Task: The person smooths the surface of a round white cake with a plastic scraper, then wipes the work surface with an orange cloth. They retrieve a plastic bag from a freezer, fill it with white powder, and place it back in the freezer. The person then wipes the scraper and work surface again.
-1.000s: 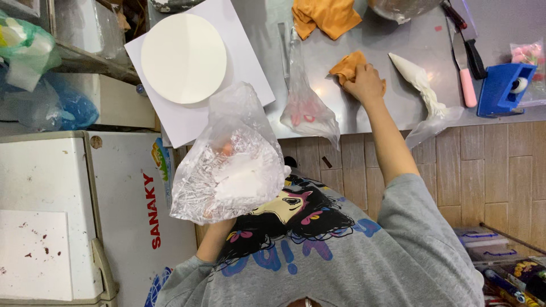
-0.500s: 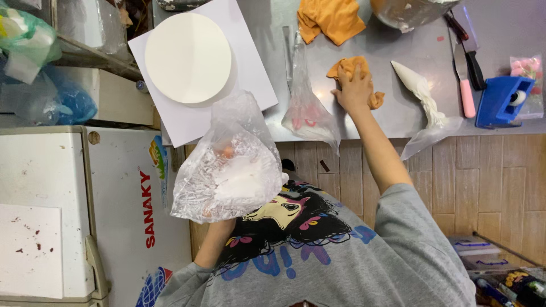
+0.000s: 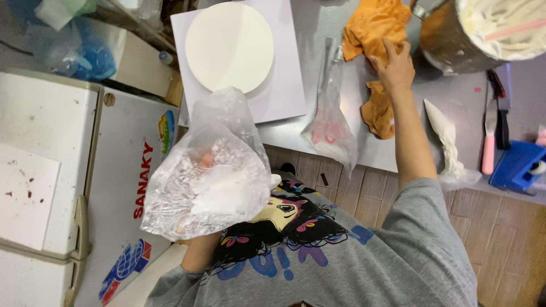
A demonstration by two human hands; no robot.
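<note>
My right hand (image 3: 395,68) lies flat, fingers spread, on the orange cloth (image 3: 378,111) on the steel counter (image 3: 364,153). Palm presses down on the cloth, no real grip. A second bunch of orange cloth (image 3: 372,23) sits just above it, touching my fingertips.

My left hand is buried inside a clear plastic bag (image 3: 207,176), held up off the counter, close to my chest. The bag is crumpled, w/ white cream smeared inside and a bit of orange showing thru. Can't tell how far the fingers are curled; the bag hides them, only the forearm shows below.

Between the two hands a piping bag (image 3: 330,128) w/ pink cream lies on the counter, its fat end hanging over the front edge. Left of it, a round white board (image 3: 230,45) on a white sheet (image 3: 281,94). Right of my arm lies a piping bag w/ white cream (image 3: 446,142). Top right, a metal bowl (image 3: 449,45) of cream, near my right hand. Far right: a pink-handled spatula (image 3: 489,139) and a blue box (image 3: 515,165). At left, a white chest freezer (image 3: 51,170), well apart from the counter items.
</note>
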